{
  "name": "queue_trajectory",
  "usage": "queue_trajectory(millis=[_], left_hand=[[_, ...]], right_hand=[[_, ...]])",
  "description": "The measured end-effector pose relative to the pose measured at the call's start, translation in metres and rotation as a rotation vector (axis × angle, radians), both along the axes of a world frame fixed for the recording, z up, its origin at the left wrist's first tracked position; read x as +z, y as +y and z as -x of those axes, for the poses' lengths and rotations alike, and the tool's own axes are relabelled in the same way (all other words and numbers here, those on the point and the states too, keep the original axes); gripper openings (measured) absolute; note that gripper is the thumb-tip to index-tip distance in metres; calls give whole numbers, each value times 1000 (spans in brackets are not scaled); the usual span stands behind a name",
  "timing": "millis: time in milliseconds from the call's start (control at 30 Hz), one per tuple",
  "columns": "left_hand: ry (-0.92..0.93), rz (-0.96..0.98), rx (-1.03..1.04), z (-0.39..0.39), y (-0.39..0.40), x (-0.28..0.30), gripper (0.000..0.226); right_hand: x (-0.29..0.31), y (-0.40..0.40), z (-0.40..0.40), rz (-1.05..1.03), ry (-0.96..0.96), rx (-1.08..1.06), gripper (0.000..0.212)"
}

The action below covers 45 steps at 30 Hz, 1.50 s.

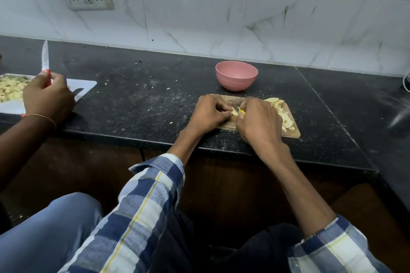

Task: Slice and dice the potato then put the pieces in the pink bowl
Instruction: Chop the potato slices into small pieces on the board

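From the head camera, the landmark is the small rectangular wooden cutting board (290,127) lying near the front edge of the black speckled stone counter (142,95).

Over the near-left part of that board, the left hand (207,114) has its fingers curled down onto a pale yellow potato piece (234,113), pinning it to the wood. Just beside it, touching the same piece, the right hand (258,123) is clenched around a yellow-handled knife (242,112), of which only a bit of handle and a sliver of blade show between the two hands. On the right part of the board lies a heap of pale diced potato bits (285,118), with a few uncut slices (274,101) at its far end.

Behind the board, near but not touching it, stands the round pink plastic bowl (236,75); nothing shows inside it from this angle.

Well to the left of the board, another person's hand (47,96) grips a red-handled knife (45,62), blade up, over a white plastic board (83,85) carrying more chopped potato (11,90).

The step in hand appears to be dicing. Next, the held piece needs cutting through, then the remaining slices, before the heap can be gathered and carried back to the bowl.
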<state>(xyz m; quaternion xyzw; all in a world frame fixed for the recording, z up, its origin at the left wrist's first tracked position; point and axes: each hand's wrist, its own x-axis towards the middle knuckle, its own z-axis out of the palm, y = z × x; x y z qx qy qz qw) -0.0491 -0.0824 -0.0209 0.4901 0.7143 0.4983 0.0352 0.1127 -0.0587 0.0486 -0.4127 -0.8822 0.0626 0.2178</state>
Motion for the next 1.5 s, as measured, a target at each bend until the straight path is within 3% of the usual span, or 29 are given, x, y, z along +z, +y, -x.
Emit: queue_trajectory(millis=[867,1100,1233,1367,1500], left_hand=[[27,-7,11,0,2,-1,8],[29,41,32,-2,3,-1,12],[75,73,1,-3,3,0,31],[198,126,-105,-5,2,4,47],[187,191,-132,-5,4,2,43]], right_hand=[[23,-24,-27,91,-121,-13,27],[17,-2,-49,46,86,-38,20],[1,30,-41,168,292,-17,23],[-13,45,-33,175,301,-22,25],[-27,49,-28,157,297,-54,22]])
